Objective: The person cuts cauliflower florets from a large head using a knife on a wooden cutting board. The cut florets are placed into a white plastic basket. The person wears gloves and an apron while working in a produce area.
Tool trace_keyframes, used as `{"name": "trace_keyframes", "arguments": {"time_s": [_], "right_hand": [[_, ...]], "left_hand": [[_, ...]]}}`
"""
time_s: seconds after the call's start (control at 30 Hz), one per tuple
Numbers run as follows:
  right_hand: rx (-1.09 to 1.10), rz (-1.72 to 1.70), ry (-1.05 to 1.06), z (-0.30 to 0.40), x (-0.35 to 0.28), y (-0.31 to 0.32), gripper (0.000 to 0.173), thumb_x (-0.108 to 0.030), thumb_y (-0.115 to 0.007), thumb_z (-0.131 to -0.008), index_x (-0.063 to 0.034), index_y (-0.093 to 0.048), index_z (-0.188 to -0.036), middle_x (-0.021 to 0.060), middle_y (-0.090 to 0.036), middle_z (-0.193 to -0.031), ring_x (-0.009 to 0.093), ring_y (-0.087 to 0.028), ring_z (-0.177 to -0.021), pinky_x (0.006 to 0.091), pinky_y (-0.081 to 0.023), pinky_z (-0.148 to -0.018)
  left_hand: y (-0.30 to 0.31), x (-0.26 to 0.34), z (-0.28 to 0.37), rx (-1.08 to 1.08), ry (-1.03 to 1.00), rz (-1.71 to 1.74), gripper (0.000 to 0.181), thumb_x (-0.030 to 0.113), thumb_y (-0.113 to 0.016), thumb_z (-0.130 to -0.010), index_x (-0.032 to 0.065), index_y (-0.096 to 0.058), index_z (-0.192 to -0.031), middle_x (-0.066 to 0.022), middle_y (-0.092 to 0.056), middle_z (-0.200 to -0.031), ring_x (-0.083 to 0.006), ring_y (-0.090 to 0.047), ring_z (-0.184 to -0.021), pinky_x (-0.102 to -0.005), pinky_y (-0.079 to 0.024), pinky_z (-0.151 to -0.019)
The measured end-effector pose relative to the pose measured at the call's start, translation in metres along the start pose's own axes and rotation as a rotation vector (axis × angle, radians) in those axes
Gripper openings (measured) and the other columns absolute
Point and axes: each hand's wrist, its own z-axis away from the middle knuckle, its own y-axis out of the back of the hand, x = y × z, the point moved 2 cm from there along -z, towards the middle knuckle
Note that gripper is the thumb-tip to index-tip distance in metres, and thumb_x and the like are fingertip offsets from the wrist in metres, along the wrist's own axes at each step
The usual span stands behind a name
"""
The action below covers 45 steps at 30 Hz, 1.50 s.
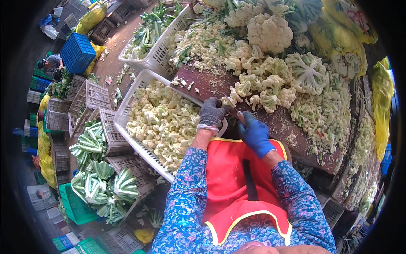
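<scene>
My left hand [213, 111], in a dark grey knitted glove, holds a cauliflower floret [229, 101] over the near edge of the wooden board [207, 76]. In a blue coated glove, my right hand [255, 132] grips a knife [241, 116] by its brown handle, with the blade against the floret. Cut florets [273, 83] lie in a pile just beyond both hands. A halved cauliflower head [307, 73] rests to their right, and a whole head [269, 33] sits farther back. Many florets [161, 119] fill the white plastic basket [139, 144] left of my left hand.
A second white crate [160, 52] holds green leaves and trimmings. Cauliflower crumbs [323, 111] cover much of the board's right part. Yellow net sacks [341, 41] stand at the back right. Stacked grey crates [93, 98] and a green crate [71, 203] are at left; a person [52, 65] is in the distance.
</scene>
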Motion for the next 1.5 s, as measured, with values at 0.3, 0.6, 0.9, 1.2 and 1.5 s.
{"name": "trace_keyframes", "arguments": {"time_s": [0.3, 0.6, 0.9, 1.2, 1.5], "right_hand": [[-0.124, 0.112, -0.02, -0.005, 0.017, -0.023, 0.025, -0.031, -0.059, -0.087, -0.0108, -0.053, -0.101, 0.0199, -0.067, -0.078, 0.04, -0.066, -0.07, 0.0515, -0.051, -0.063], [-0.202, 0.124, -0.052, 0.006, 0.026, 0.002, 0.027, -0.032, -0.055, -0.09, -0.0114, -0.052, -0.107, 0.021, -0.068, -0.082, 0.041, -0.066, -0.077, 0.0513, -0.051, -0.07], [-0.03, -0.137, -0.123, 0.012, 0.055, 0.027, 0.029, -0.033, -0.059, -0.088, -0.0107, -0.054, -0.105, 0.0239, -0.065, -0.085, 0.045, -0.063, -0.081, 0.0508, -0.051, -0.069], [0.07, -0.538, -0.286, 0.0, 0.072, 0.007, 0.029, -0.034, -0.061, -0.087, -0.0095, -0.058, -0.103, 0.0209, -0.065, -0.078, 0.039, -0.065, -0.073, 0.0443, -0.049, -0.063], [0.081, -0.738, -0.356, 0.002, 0.059, 0.02, 0.026, -0.03, -0.063, -0.086, -0.0084, -0.059, -0.101, 0.0159, -0.063, -0.071, 0.029, -0.065, -0.064, 0.0387, -0.049, -0.058]], "left_hand": [[0.0, 0.003, 0.005, -0.004, -0.006, -0.034, 0.042, 0.034, -0.082, -0.064, 0.0027, -0.063, -0.086, -0.0167, -0.063, -0.081, -0.0324, -0.062, -0.077, -0.0402, -0.05, -0.072], [0.004, 0.011, 0.006, 0.004, 0.003, -0.08, 0.072, 0.031, -0.079, -0.071, 0.0048, -0.051, -0.132, -0.0204, -0.06, -0.113, -0.0352, -0.06, -0.103, -0.0401, -0.048, -0.09], [0.0, 0.034, 0.002, -0.117, -0.261, -0.357, 0.095, 0.047, -0.081, -0.066, 0.0008, -0.042, -0.138, -0.0243, -0.05, -0.134, -0.0383, -0.049, -0.123, -0.0414, -0.041, -0.103], [-0.013, 0.049, -0.021, -0.172, -0.185, -0.052, 0.063, 0.036, -0.082, -0.067, 0.0047, -0.063, -0.118, -0.0174, -0.066, -0.108, -0.0319, -0.065, -0.097, -0.0383, -0.051, -0.087], [0.124, -0.001, 0.03, 0.399, -0.137, -1.224, 0.052, 0.044, -0.074, -0.067, 0.0136, -0.07, -0.11, -0.0178, -0.063, -0.112, -0.0287, -0.06, -0.103, -0.0408, -0.047, -0.089]]}}
